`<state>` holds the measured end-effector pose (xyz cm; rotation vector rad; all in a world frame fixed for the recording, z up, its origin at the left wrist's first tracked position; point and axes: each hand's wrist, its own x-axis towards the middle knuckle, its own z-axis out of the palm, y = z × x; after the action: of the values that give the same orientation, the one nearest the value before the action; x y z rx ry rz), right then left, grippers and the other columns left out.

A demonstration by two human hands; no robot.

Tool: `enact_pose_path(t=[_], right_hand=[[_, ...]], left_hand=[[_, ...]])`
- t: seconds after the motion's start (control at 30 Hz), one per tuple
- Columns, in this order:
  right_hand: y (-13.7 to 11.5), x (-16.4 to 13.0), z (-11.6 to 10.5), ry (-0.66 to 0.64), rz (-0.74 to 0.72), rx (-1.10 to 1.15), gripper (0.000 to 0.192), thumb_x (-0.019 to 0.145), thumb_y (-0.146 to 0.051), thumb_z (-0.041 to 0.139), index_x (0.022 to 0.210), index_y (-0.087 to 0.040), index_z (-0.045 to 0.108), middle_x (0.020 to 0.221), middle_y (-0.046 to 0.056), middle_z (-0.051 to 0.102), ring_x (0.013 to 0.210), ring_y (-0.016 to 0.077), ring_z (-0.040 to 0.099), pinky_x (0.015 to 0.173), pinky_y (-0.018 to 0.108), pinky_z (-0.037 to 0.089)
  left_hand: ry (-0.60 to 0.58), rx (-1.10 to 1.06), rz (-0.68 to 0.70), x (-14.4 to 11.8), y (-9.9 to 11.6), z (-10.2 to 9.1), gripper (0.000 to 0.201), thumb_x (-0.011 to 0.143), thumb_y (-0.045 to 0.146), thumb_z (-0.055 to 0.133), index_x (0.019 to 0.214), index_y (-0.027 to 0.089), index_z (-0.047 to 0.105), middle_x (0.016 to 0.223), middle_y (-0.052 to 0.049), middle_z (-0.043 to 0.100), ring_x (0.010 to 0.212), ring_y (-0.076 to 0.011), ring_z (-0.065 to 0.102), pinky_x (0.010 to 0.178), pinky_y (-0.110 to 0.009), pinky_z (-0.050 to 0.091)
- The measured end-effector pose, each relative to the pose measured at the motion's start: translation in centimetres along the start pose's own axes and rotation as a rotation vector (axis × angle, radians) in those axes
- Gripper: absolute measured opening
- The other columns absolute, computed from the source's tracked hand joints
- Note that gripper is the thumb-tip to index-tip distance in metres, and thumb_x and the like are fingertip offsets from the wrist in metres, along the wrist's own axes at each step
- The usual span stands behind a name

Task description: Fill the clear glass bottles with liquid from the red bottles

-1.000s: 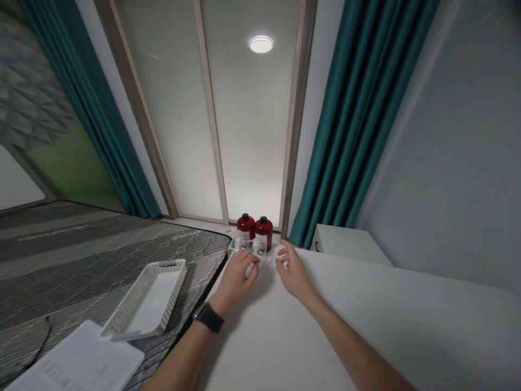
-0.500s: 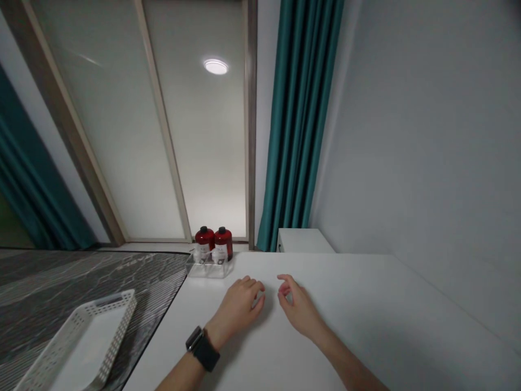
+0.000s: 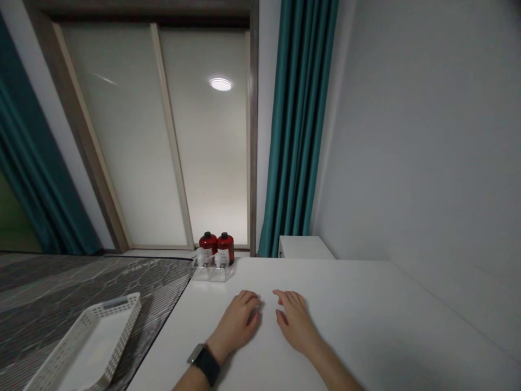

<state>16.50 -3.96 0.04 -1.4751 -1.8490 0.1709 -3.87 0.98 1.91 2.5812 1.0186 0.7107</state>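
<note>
I see my left hand (image 3: 238, 321) and right hand (image 3: 295, 321) lying palm-down and side by side on the white desk (image 3: 366, 315), each grip released and holding nothing, the clear tray (image 3: 211, 271) of red bottles (image 3: 217, 247) nearest, just beyond the fingertips.

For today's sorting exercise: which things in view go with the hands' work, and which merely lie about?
With the hands:
left hand and right hand, resting empty on the white table
clear tray, nearest
two red bottles behind it

Lying about:
white basket
teal curtain
wristwatch
</note>
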Motion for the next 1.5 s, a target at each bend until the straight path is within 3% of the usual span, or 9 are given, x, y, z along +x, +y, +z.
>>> enact_pose_path(t=[0.2,0.7,0.97,1.5], right_hand=[[-0.8,0.0,-0.6,-0.122,-0.041,-0.044,0.029,0.081,-0.001,0.051,0.095,-0.022,0.066,0.1,0.005,0.066,0.101,0.025,0.059,0.091,0.039,0.044],[-1.4,0.2,-0.9,-0.129,0.019,-0.05,0.027,0.087,-0.004,0.049,0.097,-0.022,0.066,0.099,0.006,0.067,0.099,0.0252,0.06,0.091,0.04,0.044],[-0.9,0.0,-1.0,-0.221,0.008,-0.071,0.026,0.085,-0.006,0.053,0.098,-0.022,0.069,0.104,0.006,0.067,0.103,0.0254,0.059,0.094,0.04,0.045],[-1.0,0.0,-1.5,-0.256,0.018,-0.058,0.025,0.085,-0.007,0.055,0.099,-0.022,0.068,0.106,0.005,0.066,0.105,0.0251,0.058,0.095,0.04,0.043]], left_hand=[[-0.064,0.018,-0.029,-0.4,0.1,0.4,0.034,0.083,0.012,0.058,0.115,0.022,0.065,0.119,-0.008,0.064,0.115,-0.0269,0.053,0.1,-0.043,0.044],[-0.122,0.017,-0.052,-0.3,0.2,0.0,0.037,0.082,0.013,0.06,0.118,0.023,0.063,0.123,-0.008,0.062,0.117,-0.027,0.052,0.102,-0.043,0.042],[-0.118,0.017,-0.043,-0.3,-0.1,0.2,0.036,0.083,0.013,0.06,0.117,0.023,0.063,0.123,-0.008,0.061,0.118,-0.0269,0.052,0.102,-0.042,0.042],[-0.117,0.011,-0.056,-0.1,0.1,0.1,0.037,0.081,0.013,0.06,0.116,0.023,0.063,0.122,-0.008,0.062,0.116,-0.0271,0.052,0.101,-0.043,0.042]])
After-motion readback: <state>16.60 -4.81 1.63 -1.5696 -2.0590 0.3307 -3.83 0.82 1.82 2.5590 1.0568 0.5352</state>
